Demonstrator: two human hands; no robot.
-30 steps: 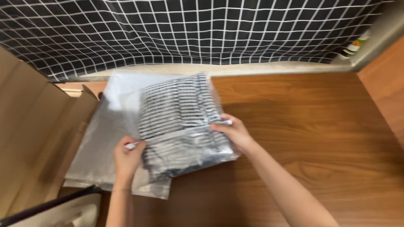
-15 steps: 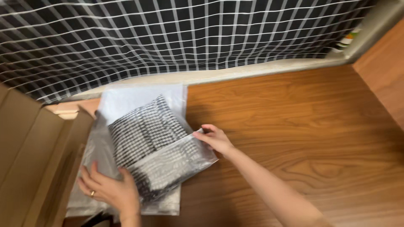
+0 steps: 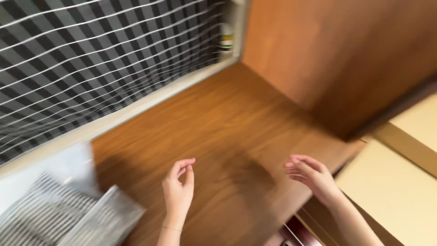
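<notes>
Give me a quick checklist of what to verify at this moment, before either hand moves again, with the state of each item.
1. Left hand empty: ok, fingers loosely curled, holding nothing.
2. Right hand empty: ok, open above the table edge.
3. Bagged striped garment lying on the wooden table: ok, at the lower left, apart from both hands.
4. Bag closed: cannot tell, too blurred and partly out of frame.
5. Table between the hands free of things: ok, only bare wood shows.
6. Small bottle in the far corner upright: cannot tell, blurred.
</notes>
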